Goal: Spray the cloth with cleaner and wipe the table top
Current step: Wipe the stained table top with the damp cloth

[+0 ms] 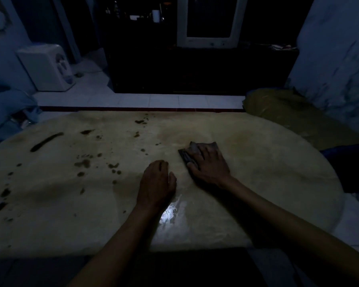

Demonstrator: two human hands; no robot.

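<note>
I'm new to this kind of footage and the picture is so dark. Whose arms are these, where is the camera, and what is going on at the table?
There is no machine: a person wears one camera on the head, looking forward and down, so the arms are their own. The right hand presses a dark cloth flat on the pale table top. The left hand rests beside it, holding nothing. Dark stains dot the table's left part; a wet sheen shows near the person. No spray bottle is visible.

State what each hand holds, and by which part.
The right hand presses flat on the middle of the cloth, fingers spread rather than gripping. The left hand rests on the table top, holding nothing.
</note>
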